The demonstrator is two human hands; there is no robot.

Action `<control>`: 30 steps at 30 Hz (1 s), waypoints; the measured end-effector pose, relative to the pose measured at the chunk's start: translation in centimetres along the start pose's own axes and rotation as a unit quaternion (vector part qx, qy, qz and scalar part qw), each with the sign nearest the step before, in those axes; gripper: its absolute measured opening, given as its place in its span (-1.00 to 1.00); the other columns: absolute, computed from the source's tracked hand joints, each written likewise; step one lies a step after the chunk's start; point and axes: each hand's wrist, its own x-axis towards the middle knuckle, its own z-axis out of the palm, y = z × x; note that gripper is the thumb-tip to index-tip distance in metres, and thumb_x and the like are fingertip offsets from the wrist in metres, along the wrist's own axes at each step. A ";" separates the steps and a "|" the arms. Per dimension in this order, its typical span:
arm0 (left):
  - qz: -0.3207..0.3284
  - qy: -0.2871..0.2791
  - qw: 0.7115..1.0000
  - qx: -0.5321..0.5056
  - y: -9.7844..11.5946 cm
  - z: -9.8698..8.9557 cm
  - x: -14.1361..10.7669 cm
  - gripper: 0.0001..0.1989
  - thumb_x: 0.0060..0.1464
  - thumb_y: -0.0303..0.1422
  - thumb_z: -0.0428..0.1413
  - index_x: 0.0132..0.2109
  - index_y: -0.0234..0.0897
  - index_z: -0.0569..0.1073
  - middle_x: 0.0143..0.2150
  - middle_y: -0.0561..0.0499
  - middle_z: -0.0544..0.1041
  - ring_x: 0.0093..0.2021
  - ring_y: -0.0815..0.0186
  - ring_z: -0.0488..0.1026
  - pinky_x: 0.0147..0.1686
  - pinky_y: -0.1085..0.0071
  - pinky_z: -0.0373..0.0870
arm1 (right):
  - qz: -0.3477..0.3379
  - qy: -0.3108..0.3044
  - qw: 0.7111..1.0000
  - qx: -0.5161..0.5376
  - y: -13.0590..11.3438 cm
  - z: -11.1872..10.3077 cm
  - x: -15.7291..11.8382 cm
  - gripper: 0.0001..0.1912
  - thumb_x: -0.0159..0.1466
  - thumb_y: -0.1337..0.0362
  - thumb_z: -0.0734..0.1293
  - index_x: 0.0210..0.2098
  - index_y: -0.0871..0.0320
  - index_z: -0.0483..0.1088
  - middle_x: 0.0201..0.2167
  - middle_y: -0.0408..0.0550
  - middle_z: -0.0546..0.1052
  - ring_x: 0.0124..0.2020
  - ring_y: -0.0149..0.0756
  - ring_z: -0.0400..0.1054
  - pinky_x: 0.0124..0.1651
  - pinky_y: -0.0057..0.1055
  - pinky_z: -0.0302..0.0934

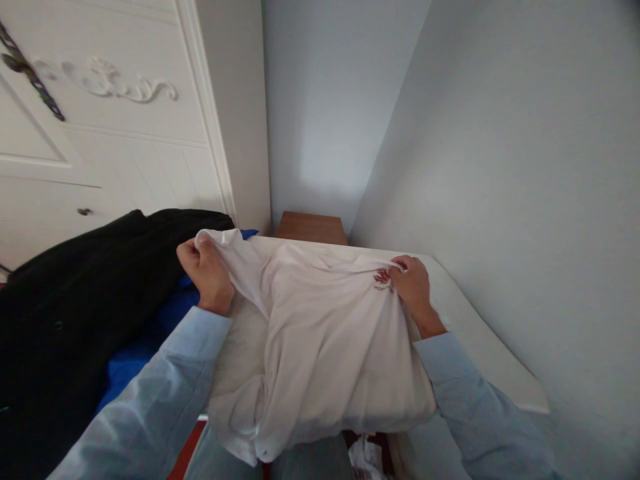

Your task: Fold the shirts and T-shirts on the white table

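A white shirt (320, 327) with a small red leaf-like print is stretched between my two hands, its lower part hanging over the near edge of a white padded surface (237, 347). At the left, my left hand (207, 273) is closed around a bunched corner of the shirt. On the other side, my right hand (414, 287) pinches the cloth right beside the red print. Folds run down the middle of the shirt, and one loose piece droops at the lower left.
A black garment (100, 287) lies at the left over blue cloth (135, 353). Behind it stands a white wardrobe (150, 140) with dark handles. A brown wooden piece (311, 227) sits in the corner, and a grey wall (525, 180) rises close on the right.
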 end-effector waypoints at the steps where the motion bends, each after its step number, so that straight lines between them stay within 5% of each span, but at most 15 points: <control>1: 0.041 0.032 0.999 0.012 0.1 -0.3 0.2 -0.89 0.27 -0.40 -0.03 -0.26 -0.19 0.18 -0.30 0.09 0.27 -0.26 0.40 0.32 -0.20 0.38 0.37 | 0.003 -0.009 1.000 -0.002 0.1 0.2 0.0 -0.73 0.08 0.28 0.23 -0.29 0.18 0.51 -0.26 0.10 0.54 -0.16 -0.06 0.36 0.03 -0.11 0.24; 5: 0.242 0.091 0.964 0.058 1.5 -1.2 -0.1 -0.81 0.17 -0.50 0.04 -0.08 -0.21 0.28 -0.04 -0.06 0.36 0.02 0.20 0.38 0.07 0.13 0.35 | 0.012 -0.021 1.000 0.017 0.1 0.3 -0.1 -0.66 0.10 0.25 0.20 -0.22 0.19 0.52 -0.18 0.11 0.56 -0.12 -0.07 0.39 0.08 -0.11 0.24; 8: 0.415 0.030 0.903 0.107 2.6 -1.3 -1.4 -0.73 0.14 -0.48 0.07 0.01 -0.27 0.35 0.06 -0.15 0.40 0.15 0.11 0.35 0.16 0.06 0.32 | 0.023 -0.022 0.999 0.029 -0.2 0.2 -0.1 -0.63 0.13 0.21 0.19 -0.19 0.22 0.52 -0.16 0.13 0.57 -0.09 -0.06 0.41 0.10 -0.11 0.25; 11: 0.439 -0.211 0.855 0.177 2.2 -0.5 -3.2 -0.78 0.25 -0.39 0.00 -0.01 -0.29 0.43 0.08 -0.17 0.48 0.16 0.16 0.40 0.18 0.14 0.36 | 0.032 -0.041 0.998 0.029 -0.1 0.2 0.0 -0.59 0.15 0.22 0.18 -0.14 0.24 0.53 -0.12 0.15 0.58 -0.04 -0.05 0.43 0.13 -0.11 0.25; 14: 0.365 -0.470 0.741 0.312 0.3 0.3 -4.9 -0.62 0.30 -0.20 -0.02 0.13 -0.31 0.43 0.31 -0.23 0.36 0.35 0.08 0.26 0.29 0.09 0.26 | 0.030 -0.070 0.997 0.009 0.2 0.6 -0.1 -0.59 0.15 0.26 0.21 -0.08 0.21 0.52 -0.04 0.13 0.58 0.03 -0.06 0.43 0.19 -0.13 0.22; 16: 0.322 -0.561 0.660 0.384 -1.1 0.6 -5.6 -0.49 0.31 -0.10 -0.04 0.24 -0.33 0.37 0.41 -0.25 0.22 0.45 0.01 0.09 0.37 0.00 0.12 | 0.037 -0.110 0.993 -0.015 0.5 0.8 -0.2 -0.58 0.13 0.29 0.26 -0.05 0.19 0.52 -0.01 0.13 0.58 0.05 -0.04 0.43 0.20 -0.13 0.22; 18: 0.292 -0.595 0.619 0.422 -1.9 0.6 -5.9 -0.44 0.33 -0.07 -0.08 0.31 -0.31 0.31 0.44 -0.24 0.19 0.46 0.01 0.05 0.39 -0.01 0.06 | 0.051 -0.146 0.988 -0.029 0.7 0.8 -0.1 -0.59 0.11 0.30 0.31 -0.05 0.17 0.53 -0.02 0.13 0.59 0.04 -0.02 0.45 0.16 -0.15 0.25; 24: 0.279 -0.530 0.650 0.468 -1.8 0.2 -5.1 -0.50 0.35 -0.08 -0.12 0.21 -0.31 0.39 0.37 -0.30 0.29 0.40 -0.03 0.18 0.35 -0.05 0.13 | 0.122 -0.131 0.978 0.107 1.9 -1.0 1.2 -0.68 0.19 0.10 0.31 -0.21 0.16 0.56 -0.26 0.08 0.63 -0.24 -0.13 0.50 -0.10 -0.22 0.36; 27: 0.255 -0.503 0.671 0.480 -1.3 0.3 -4.9 -0.47 0.36 -0.08 -0.16 0.16 -0.39 0.40 0.23 -0.35 0.43 0.29 -0.04 0.34 0.27 -0.01 0.24 | 0.160 -0.121 0.973 0.113 3.1 -1.9 1.7 -0.68 0.12 0.18 0.33 -0.19 0.18 0.56 -0.29 0.07 0.63 -0.35 -0.17 0.50 -0.20 -0.24 0.36; 30: 0.220 -0.469 0.701 0.490 -1.0 0.4 -4.8 -0.44 0.36 -0.08 -0.18 0.16 -0.47 0.38 0.07 -0.37 0.52 0.13 -0.04 0.47 0.15 0.06 0.36 | 0.149 -0.176 0.966 0.120 4.1 -2.3 1.5 -0.70 -0.03 0.32 0.41 -0.27 0.16 0.57 -0.29 0.07 0.64 -0.31 -0.14 0.51 -0.22 -0.26 0.36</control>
